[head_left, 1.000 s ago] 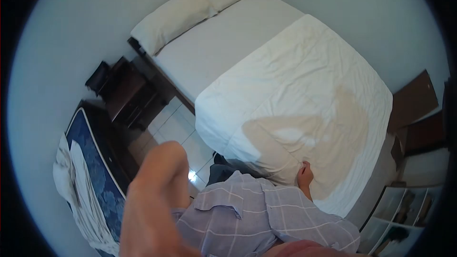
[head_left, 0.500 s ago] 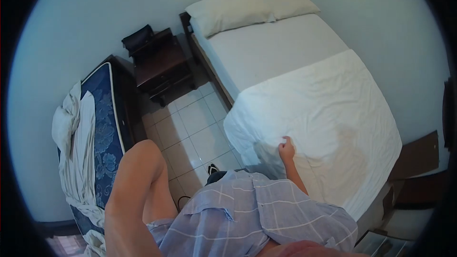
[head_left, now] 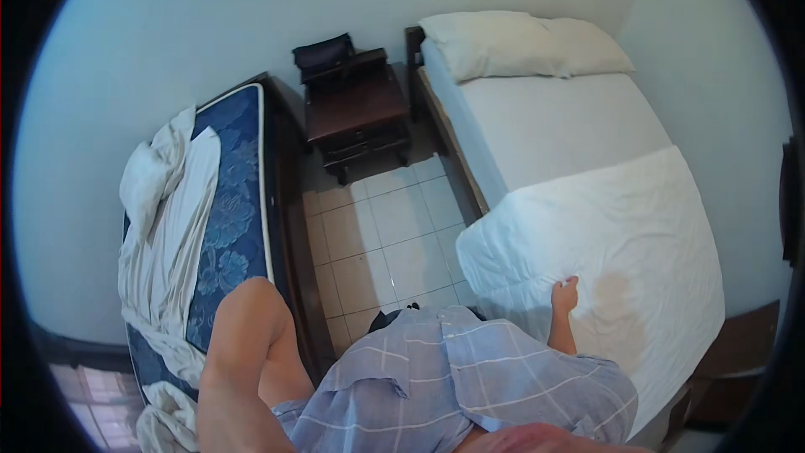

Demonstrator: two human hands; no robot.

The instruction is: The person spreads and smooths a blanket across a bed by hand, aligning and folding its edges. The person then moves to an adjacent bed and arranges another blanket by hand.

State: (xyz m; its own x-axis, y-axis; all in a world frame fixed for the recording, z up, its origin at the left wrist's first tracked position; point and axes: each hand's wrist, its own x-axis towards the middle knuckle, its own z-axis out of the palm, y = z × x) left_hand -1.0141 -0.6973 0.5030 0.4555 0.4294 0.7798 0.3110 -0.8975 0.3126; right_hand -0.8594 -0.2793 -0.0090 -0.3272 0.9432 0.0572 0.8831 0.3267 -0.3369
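On the right, my right hand (head_left: 566, 294) is closed at the near part of a white cover (head_left: 620, 210), with its fingers curled on the fabric. The cover lies over the lower half of a bed, lightly wrinkled, with a darker shaded patch beside my hand. A smooth pale sheet (head_left: 570, 122) shows above it, below two white pillows (head_left: 495, 44). My left arm is bent in the foreground, elbow up, and its hand is out of view.
A second bed with a blue floral mattress (head_left: 231, 201) and crumpled white cloth (head_left: 168, 226) stands on the left. Between the beds are a dark wooden nightstand (head_left: 356, 109), holding a black bag (head_left: 323, 54), and a tiled floor (head_left: 386, 235). Brown panels (head_left: 742, 340) stand at the right.
The view has turned left, so the beds and nightstand appear farther right. My right hand has moved along the cover toward the bed's left side, and the darker patch has shrunk.
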